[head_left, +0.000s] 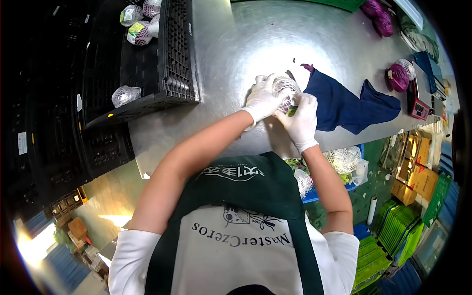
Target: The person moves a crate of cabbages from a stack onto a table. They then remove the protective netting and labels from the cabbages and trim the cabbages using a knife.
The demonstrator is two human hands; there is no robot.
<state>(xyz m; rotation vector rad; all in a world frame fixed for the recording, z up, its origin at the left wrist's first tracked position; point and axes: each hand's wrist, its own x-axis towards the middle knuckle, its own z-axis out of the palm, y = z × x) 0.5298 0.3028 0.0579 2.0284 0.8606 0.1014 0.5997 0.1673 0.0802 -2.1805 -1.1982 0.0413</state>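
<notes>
A round vegetable in white netting (286,90) rests at the middle of the metal table (221,54), between my two gloved hands. My left hand (265,96) is wrapped round its left side. On its lower right, my right hand (301,118) presses with bent fingers beside a green label (292,111). The netting and fingers hide much of the surface. A dark blue cloth (339,103) lies just right of my right hand, with small purple leaf scraps (307,67) near its top edge.
A black crate (175,49) with netted, labelled vegetables (139,33) stands at left. Purple cabbages (397,77) and a red device (419,109) are at right. A blue crate (310,197) of netted produce sits below the table edge. Green crates (393,231) are stacked lower right.
</notes>
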